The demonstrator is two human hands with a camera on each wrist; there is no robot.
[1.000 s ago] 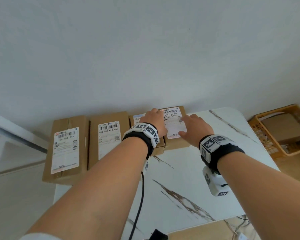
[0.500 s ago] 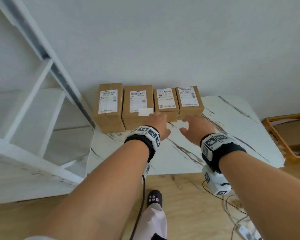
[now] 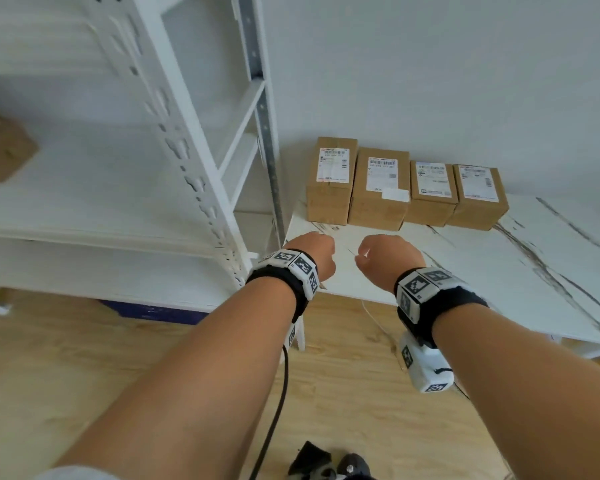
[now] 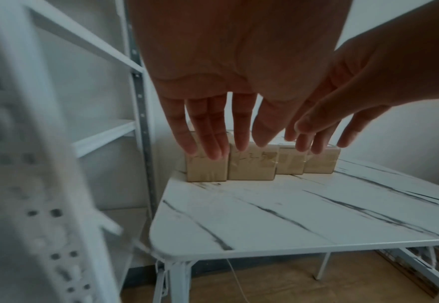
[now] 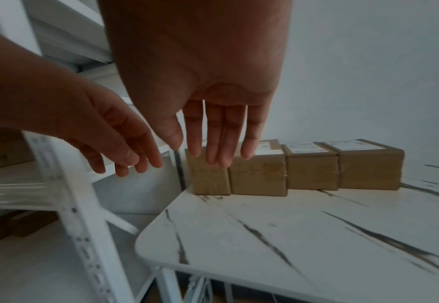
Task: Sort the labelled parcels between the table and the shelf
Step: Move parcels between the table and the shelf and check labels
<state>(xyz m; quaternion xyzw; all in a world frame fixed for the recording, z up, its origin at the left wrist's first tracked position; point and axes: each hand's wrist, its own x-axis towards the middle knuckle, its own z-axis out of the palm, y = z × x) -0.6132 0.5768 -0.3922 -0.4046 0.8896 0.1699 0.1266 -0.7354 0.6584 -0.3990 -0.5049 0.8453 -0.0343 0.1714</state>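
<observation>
Along the back edge of the table (image 3: 520, 271), against the wall, four labelled parcels (image 3: 404, 188) stand side by side in a row, labels up, each with its long axis running from the front edge toward the wall; the head view shows the left hand (image 3: 312, 252) and right hand (image 3: 387, 258) hovering over the table's front left corner, short of the row and touching none of it. From there the leftmost parcel (image 3: 331, 180) lies straight ahead of the left hand, the second parcel (image 3: 380, 188) ahead of the right, so the left end of the row looks the nearer pick, with the white shelf (image 3: 101, 202) just to the left of the table; one brown box (image 3: 4, 147) already sits on it. The left wrist view shows that hand (image 4: 229, 67) empty, fingers (image 4: 205, 135) straight and a little spread, pointing at the short front faces of the parcels (image 4: 254, 166), well apart from them. The right wrist view shows the same for the right hand (image 5: 200, 67): fingers (image 5: 221, 131) straight and close together, holding nothing, aimed at the row's left end (image 5: 209, 176) by the table's back left corner.
</observation>
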